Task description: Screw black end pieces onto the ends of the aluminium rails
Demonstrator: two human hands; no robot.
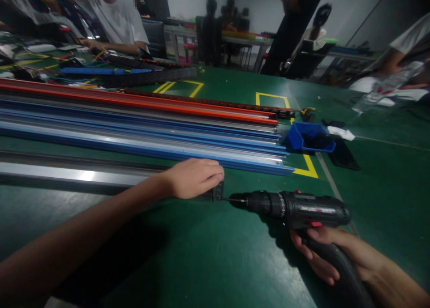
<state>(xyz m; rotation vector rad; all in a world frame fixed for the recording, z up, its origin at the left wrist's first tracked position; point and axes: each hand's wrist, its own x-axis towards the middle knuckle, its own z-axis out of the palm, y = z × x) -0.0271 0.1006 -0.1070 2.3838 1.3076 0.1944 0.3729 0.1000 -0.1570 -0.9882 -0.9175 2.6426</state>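
Observation:
My right hand (322, 252) is wrapped round the grip of a black cordless drill (302, 208), which lies level and points left. Its thin bit (235, 200) reaches the small black end piece (218, 191) at the tip of a metal profile. Closed over that end is my left hand (196, 178), its fingers curled down on the profile and end piece. The dark and silver metal profile (80, 173) runs off to the left along the table. Where exactly the bit's tip meets the end piece is too small to tell.
Blue profiles (151, 140) and orange profiles (168, 103) lie behind my left hand on the green table (218, 258). A blue bin (311, 138) stands past their right ends. Cables and a black cable chain (151, 77) lie farther back. A person in a white shirt (121, 21) sits across.

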